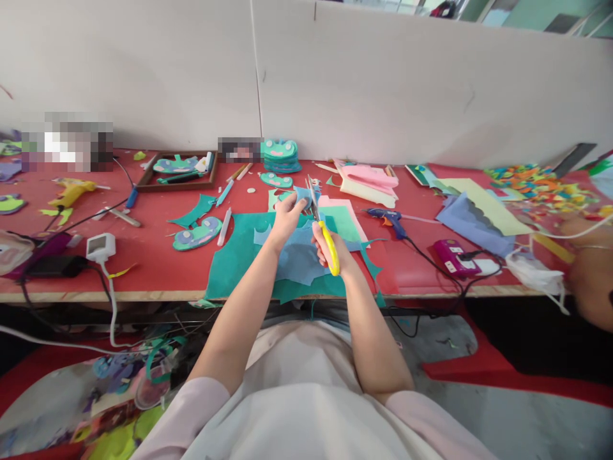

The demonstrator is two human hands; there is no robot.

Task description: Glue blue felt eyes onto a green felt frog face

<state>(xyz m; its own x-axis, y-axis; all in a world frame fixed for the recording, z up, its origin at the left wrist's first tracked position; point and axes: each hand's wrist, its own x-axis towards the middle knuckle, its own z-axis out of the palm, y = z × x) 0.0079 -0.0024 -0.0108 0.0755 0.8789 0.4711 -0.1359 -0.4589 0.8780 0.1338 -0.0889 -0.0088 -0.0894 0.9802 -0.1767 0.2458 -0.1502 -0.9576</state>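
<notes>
My left hand point(288, 216) pinches a small piece of blue felt point(301, 193) above the middle of the table. The scissors point(329, 246), with yellow handles, are in my right hand point(330, 250); their blades point away from me, beside the blue piece. Whether the blades touch it I cannot tell. Beneath both hands lie a cut blue sheet point(299, 257) and a larger teal sheet point(230, 262). A mint green sheet point(345, 222) over pink lies just to the right. Left of the teal sheet rests a teal shape with purple patches point(197, 234).
Stacked teal faces point(281, 156) stand near the wall. A blue glue gun point(387, 220) and purple power strip point(457, 257) lie right, a yellow glue gun point(73, 191) left. A wooden tray point(177, 185) holds pieces. Cables cross the front edge. Another person's arm point(591, 262) is far right.
</notes>
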